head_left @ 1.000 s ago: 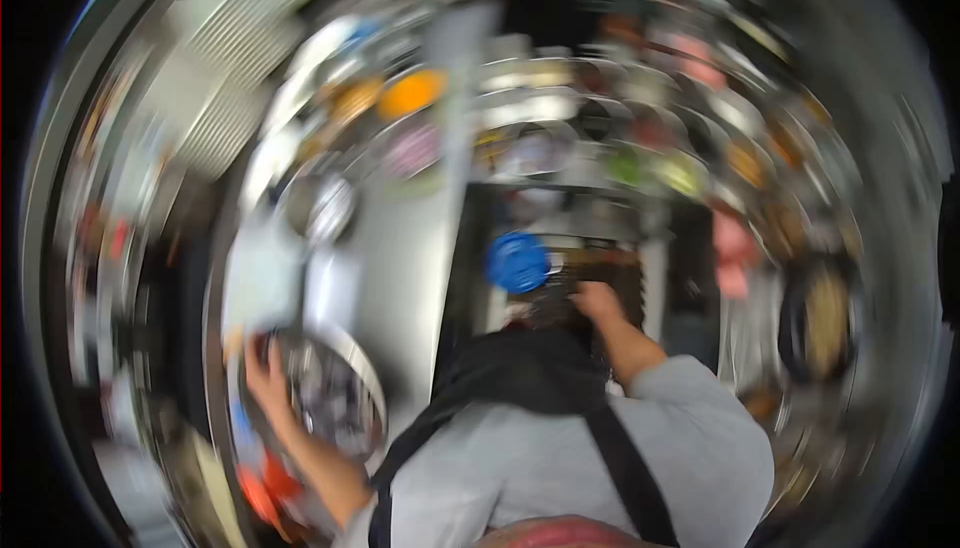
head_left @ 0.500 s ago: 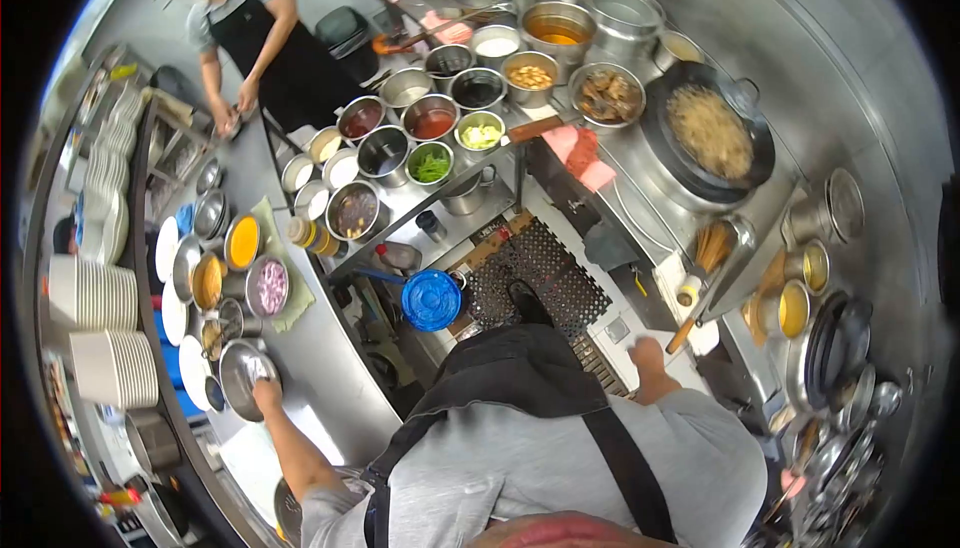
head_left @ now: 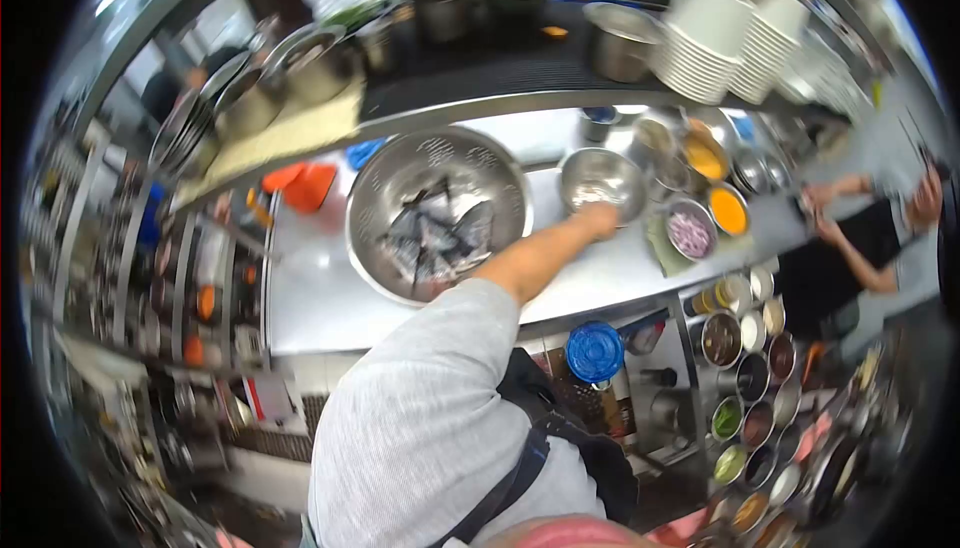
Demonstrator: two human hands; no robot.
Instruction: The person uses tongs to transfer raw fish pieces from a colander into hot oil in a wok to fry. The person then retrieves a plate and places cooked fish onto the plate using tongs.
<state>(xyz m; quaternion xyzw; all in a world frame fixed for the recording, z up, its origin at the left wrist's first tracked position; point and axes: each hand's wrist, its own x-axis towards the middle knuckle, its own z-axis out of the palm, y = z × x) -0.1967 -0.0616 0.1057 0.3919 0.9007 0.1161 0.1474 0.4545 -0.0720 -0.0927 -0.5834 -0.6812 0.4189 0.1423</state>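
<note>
My left hand (head_left: 597,220) is at the near rim of a shiny metal bowl (head_left: 580,173), closed over its edge; blur hides the exact finger positions. Something pale lies at the bottom of this bowl. To the left, close by my forearm, stands a large perforated metal basin (head_left: 360,238) with pieces of dark-skinned fish (head_left: 440,233) in it. A bowl of chopped red onion (head_left: 690,232) sits to the right of my hand. My right hand is out of view.
An overhead shelf (head_left: 480,108) holds stacked white containers (head_left: 700,48) and metal pots. An orange cloth-like item (head_left: 303,186) lies left of the basin. Sauce containers (head_left: 752,373) fill the right counter. A co-worker in a black apron (head_left: 840,268) stands at the right.
My view has swung left, bringing the fish basin and shelf into sight. The wok and my right hand have left the view. My left hand stays at the metal bowl.
</note>
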